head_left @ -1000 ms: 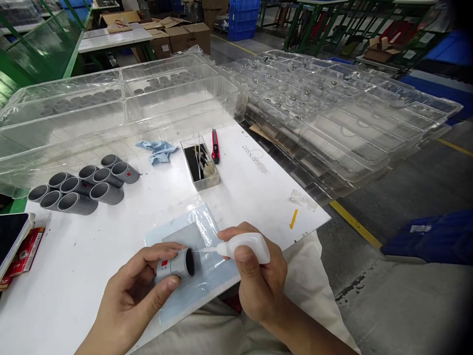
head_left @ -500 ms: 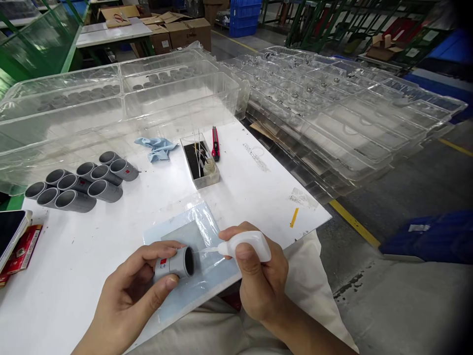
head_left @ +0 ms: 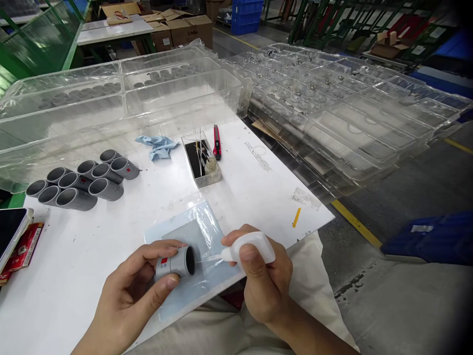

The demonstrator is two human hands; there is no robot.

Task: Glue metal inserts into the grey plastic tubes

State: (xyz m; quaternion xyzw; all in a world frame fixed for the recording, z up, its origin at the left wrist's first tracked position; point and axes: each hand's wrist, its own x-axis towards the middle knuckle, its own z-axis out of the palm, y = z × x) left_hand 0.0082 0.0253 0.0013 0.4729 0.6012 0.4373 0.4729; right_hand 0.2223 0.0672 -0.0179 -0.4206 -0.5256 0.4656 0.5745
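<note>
Between the thumb and fingers of my left hand (head_left: pixel 136 291) is a grey cylinder (head_left: pixel 176 264), lying sideways with its dark open end facing right. A small red mark and dark lettering show on its side. My right hand (head_left: pixel 264 276) grips a white squeeze bottle (head_left: pixel 254 246) whose thin clear nozzle points left at the cylinder's open end, a little apart from it. Under both lies a light blue sheet (head_left: pixel 218 266) with a grey rectangle on it, covered in shiny clear film.
Several grey cylinders (head_left: pixel 76 198) stand at left on the white table (head_left: pixel 88 266). Behind them lie a blue cloth (head_left: pixel 158 147), a clear box of tools (head_left: pixel 207 180) and a red cutter (head_left: pixel 217 143). Clear trays (head_left: pixel 170 106) line the back; more (head_left: pixel 354 128) are stacked at right.
The white bottle and my right hand have drawn slightly right, so the nozzle tip is farther from the cylinder's mouth. My left hand keeps the cylinder nearly still.
</note>
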